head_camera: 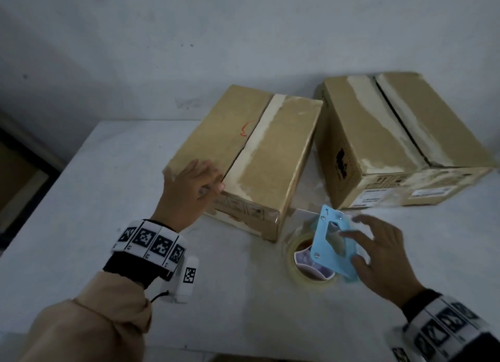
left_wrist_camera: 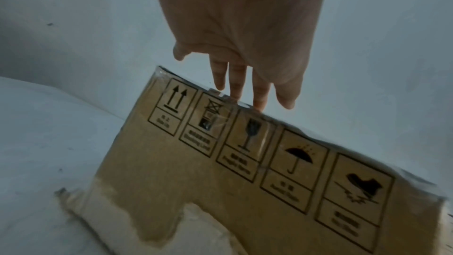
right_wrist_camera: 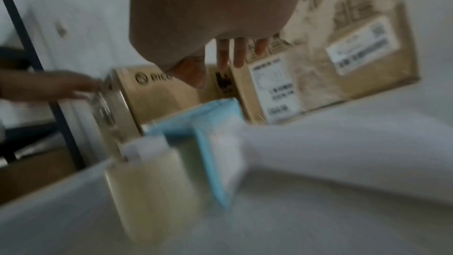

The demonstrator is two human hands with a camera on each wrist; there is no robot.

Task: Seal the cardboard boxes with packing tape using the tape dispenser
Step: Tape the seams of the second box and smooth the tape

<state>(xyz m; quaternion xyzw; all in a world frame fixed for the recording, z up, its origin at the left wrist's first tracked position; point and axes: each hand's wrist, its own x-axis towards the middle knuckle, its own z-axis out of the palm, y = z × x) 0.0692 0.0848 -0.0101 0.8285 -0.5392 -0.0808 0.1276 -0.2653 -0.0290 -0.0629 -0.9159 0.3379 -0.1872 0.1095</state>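
Note:
Two brown cardboard boxes stand on the white table (head_camera: pixel 113 188). On the left box (head_camera: pixel 243 156) old tape runs along the top seam. The right box (head_camera: pixel 400 134) shows a dark gap between its flaps. My left hand (head_camera: pixel 200 180) rests with straight fingers on the left box's near top corner; the left wrist view shows the fingertips (left_wrist_camera: pixel 258 102) touching the taped top edge of that box (left_wrist_camera: pixel 220 181). A light blue tape dispenser (head_camera: pixel 332 248) with a clear tape roll (head_camera: pixel 305 264) sits by the box's near right corner. My right hand (head_camera: pixel 376 248) is spread just over it, gripping nothing.
A grey-white wall runs close behind the boxes. At the far left, beyond the table edge, is a dark frame (head_camera: pixel 19 172). In the blurred right wrist view, the dispenser (right_wrist_camera: pixel 215 143) and roll (right_wrist_camera: pixel 152 191) lie below my straight fingers (right_wrist_camera: pixel 239 53), with both boxes behind.

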